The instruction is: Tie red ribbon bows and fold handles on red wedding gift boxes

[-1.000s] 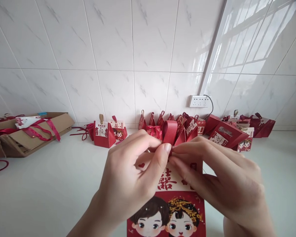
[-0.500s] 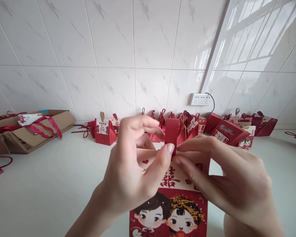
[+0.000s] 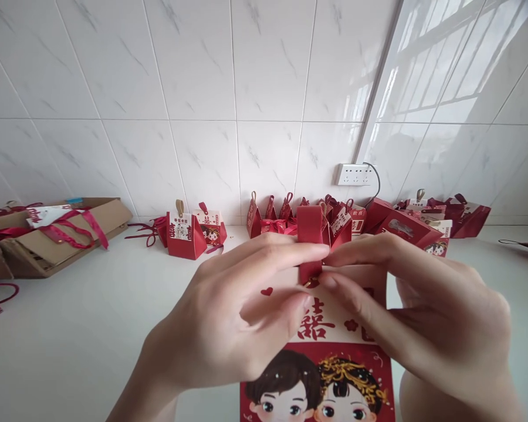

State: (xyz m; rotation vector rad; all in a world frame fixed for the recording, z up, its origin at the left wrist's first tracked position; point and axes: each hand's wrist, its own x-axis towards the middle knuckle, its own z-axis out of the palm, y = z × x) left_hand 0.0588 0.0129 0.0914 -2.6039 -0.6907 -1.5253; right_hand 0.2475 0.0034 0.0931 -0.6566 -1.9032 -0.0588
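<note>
Close in front of me stands a red and cream gift box [image 3: 334, 363] printed with a cartoon bridal couple. A dark red strap loop [image 3: 310, 225] rises from its top. My left hand [image 3: 237, 310] pinches the base of the strap from the left, index finger over it and thumb below. From the right, my right hand [image 3: 422, 310] pinches the same spot with fingertips and thumb. Both hands are closed on the top of the box.
A row of finished red gift boxes [image 3: 187, 234] lines the tiled wall, with more lying at the right [image 3: 405, 228]. A cardboard carton [image 3: 48, 240] with red ribbons sits at the left. A wall socket [image 3: 354, 174] is behind. The white counter [image 3: 92, 328] spreads to the left.
The box and both hands have shifted slightly right and nearer. My left fingers, spread half a second ago, have closed over the strap's base again.
</note>
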